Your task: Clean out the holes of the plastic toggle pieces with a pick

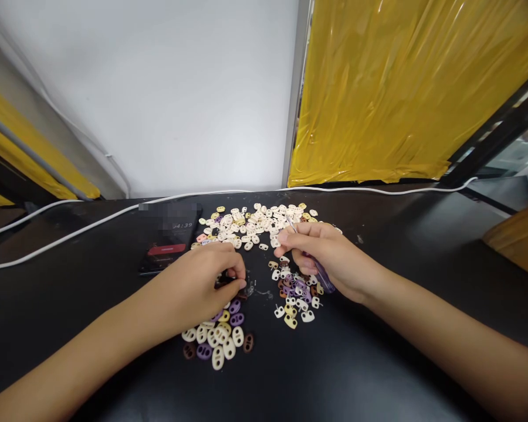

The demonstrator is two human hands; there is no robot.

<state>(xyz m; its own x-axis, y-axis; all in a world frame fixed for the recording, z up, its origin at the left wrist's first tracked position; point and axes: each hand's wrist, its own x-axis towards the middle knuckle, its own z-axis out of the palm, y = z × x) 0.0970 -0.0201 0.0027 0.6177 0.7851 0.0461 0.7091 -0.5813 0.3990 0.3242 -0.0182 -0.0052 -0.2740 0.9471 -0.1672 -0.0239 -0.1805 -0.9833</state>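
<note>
My right hand (314, 243) is closed around a slim tool with a purple handle (324, 280) and a thin metal tip (290, 223) pointing away from me. Beneath it lies a pile of small two-holed plastic pieces (308, 316), white, purple, brown and yellow, some with thin stubs. My left hand (213, 275) has thumb and fingers pinched together; whatever is between them is hidden. Under and in front of that hand are oval two-holed plastic pieces (217, 357) in cream, purple, yellow and brown. Small clear scraps (261, 292) lie between the hands.
A larger heap of mostly cream plastic pieces (264, 223) spreads along the back of the black table (264, 387). A dark phone (167, 234) lies at the left. White cables (92, 221) run along the rear edge. A cardboard box (521, 240) stands far right.
</note>
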